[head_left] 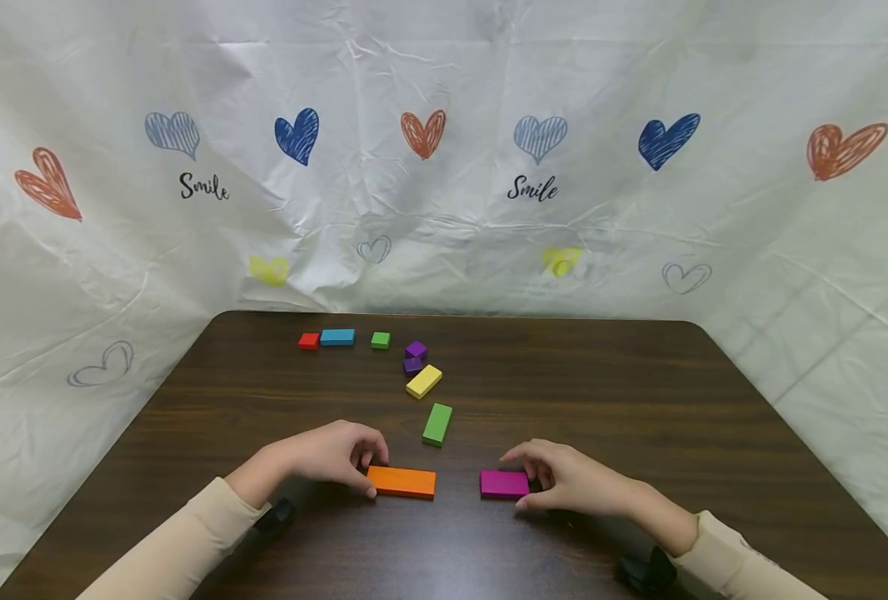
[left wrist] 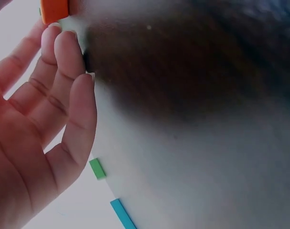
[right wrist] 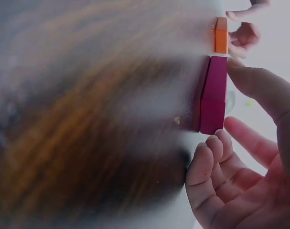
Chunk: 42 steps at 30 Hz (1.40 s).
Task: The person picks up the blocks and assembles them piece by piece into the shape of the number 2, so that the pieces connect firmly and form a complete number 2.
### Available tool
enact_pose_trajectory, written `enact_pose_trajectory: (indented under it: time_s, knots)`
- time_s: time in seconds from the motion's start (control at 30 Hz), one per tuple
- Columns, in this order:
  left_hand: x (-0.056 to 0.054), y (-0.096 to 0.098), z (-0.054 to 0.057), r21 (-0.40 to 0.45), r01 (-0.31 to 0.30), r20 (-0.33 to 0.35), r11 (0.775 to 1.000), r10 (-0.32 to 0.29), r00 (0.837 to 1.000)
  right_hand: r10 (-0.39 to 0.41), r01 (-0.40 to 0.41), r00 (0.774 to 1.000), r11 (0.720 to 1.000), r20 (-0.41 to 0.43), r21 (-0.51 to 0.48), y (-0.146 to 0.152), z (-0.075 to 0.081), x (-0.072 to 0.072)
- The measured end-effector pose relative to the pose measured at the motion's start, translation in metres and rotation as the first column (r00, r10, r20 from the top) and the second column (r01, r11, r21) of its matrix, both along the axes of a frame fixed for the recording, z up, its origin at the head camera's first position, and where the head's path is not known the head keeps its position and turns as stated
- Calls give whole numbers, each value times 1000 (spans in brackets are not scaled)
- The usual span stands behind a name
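An orange block [head_left: 402,482] lies flat on the table. My left hand [head_left: 336,454] is at its left end, thumb by the front corner and fingers behind; they look loosely bent, not pinching it. To the right lies a shorter magenta block [head_left: 504,485], also seen upright-edged beside the fingers in the right wrist view. My right hand [head_left: 564,479] is around its right end, with the thumb in front and the index finger reaching past the far side. In the right wrist view the thumb and index tips sit near the top edge of the magenta block, without a visible squeeze.
Beyond the hands lie a green block [head_left: 437,425], a yellow block [head_left: 424,382] and two purple cubes [head_left: 416,350]. Near the far edge of the brown table [head_left: 601,375] are a small green block [head_left: 380,340], a blue block [head_left: 337,337] and a red block [head_left: 309,341].
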<state>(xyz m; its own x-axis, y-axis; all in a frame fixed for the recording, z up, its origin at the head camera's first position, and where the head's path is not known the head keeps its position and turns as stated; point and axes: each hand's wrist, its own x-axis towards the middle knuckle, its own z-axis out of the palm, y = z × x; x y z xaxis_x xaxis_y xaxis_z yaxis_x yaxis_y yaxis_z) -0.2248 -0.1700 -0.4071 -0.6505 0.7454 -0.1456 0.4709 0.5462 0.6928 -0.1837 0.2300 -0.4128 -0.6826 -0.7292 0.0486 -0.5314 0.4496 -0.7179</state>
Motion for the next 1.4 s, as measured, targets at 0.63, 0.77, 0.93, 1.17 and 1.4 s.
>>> enact_pose_trajectory:
  time_s: [0.63, 0.77, 0.93, 1.17, 1.4]
  knots:
    - [5, 5, 3, -47, -19, -45, 999, 17, 999, -37, 43, 996, 996, -80, 74, -6, 5, -1]
    - [5, 4, 2, -32, -15, -46, 999, 14, 999, -46, 52, 995, 996, -85, 72, -6, 5, -1]
    - [4, 4, 1, -18, -14, -48, 1000, 14, 999, -39, 47, 994, 996, -98, 80, -7, 5, -1]
    - [3, 5, 1, -17, -23, -53, 1000, 22, 998, -32, 43, 992, 996, -122, 81, -9, 4, -1]
    - [4, 5, 2, -10, -20, -54, 1000, 19, 998, -34, 44, 991, 996, -131, 76, -10, 3, -1]
